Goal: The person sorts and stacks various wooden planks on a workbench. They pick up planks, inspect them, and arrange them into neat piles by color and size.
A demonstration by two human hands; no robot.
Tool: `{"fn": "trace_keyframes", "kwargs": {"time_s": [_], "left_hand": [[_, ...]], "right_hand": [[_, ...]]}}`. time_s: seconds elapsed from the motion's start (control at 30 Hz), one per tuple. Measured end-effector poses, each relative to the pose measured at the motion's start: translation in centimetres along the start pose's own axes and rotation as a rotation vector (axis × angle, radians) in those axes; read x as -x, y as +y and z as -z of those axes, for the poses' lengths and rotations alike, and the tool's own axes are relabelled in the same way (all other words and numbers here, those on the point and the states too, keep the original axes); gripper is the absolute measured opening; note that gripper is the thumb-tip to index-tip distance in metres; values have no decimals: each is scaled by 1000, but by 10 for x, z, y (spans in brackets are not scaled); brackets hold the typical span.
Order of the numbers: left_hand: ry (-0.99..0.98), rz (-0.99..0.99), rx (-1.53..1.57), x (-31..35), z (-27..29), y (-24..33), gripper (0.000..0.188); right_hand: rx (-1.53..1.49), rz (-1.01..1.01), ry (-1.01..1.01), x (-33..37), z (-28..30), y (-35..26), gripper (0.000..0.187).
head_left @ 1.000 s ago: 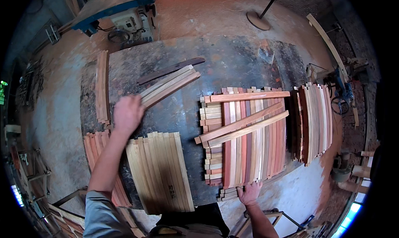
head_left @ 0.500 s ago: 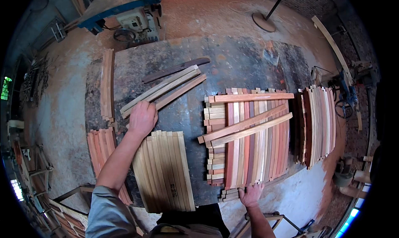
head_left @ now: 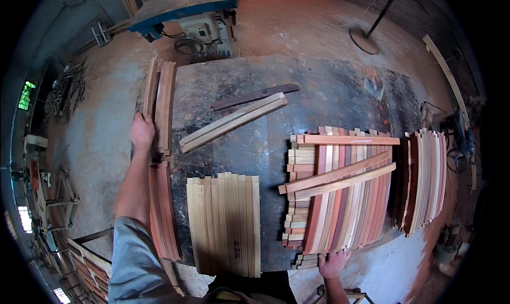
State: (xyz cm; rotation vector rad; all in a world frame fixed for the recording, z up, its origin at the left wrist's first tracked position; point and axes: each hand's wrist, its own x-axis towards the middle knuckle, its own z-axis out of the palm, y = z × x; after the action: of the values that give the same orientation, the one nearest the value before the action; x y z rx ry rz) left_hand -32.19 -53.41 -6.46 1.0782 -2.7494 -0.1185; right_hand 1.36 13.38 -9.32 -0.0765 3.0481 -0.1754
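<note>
Brown strip (head_left: 151, 89) in the left hand (head_left: 142, 132) flanks stacked strips (head_left: 167, 107) near reddish slats (head_left: 164, 213).

Workshop interior, seen from above. The dark, scuffed surface of a broad desk (head_left: 329, 99) occupies the centre. The surrounding floor (head_left: 109, 118) is grey and blotched at left, dusted reddish-orange on the far side, and pale and bright at near right. Far left: a machine (head_left: 183, 13) with a blue-edged top and, below it, a handwheel (head_left: 189, 46). Far right: a pole stand (head_left: 364, 41) on a round base, before a dim brick wall (head_left: 411, 17). Left margin: a green-tinted window (head_left: 26, 95) and, nearer, a white-lit window (head_left: 25, 219); metal frames (head_left: 63, 200) stand nearby. Right margin: a blue machine (head_left: 466, 140) in shadow.
</note>
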Motion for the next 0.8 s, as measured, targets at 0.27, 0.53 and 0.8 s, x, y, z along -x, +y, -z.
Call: {"fn": "trace_keyframes", "kwargs": {"time_s": [0.27,0.53,0.8], "left_hand": [[-98,15,98,-19,-29,-15,44],[-57,-16,59,-23,-54,-32,45],[-164,-735,254,80,1,74,54]], "right_hand": [[34,-73,-261,10,-7,14,41],[-4,-39,-197,6,0,11,32],[-18,-62,-156,7,-7,8,31]]}}
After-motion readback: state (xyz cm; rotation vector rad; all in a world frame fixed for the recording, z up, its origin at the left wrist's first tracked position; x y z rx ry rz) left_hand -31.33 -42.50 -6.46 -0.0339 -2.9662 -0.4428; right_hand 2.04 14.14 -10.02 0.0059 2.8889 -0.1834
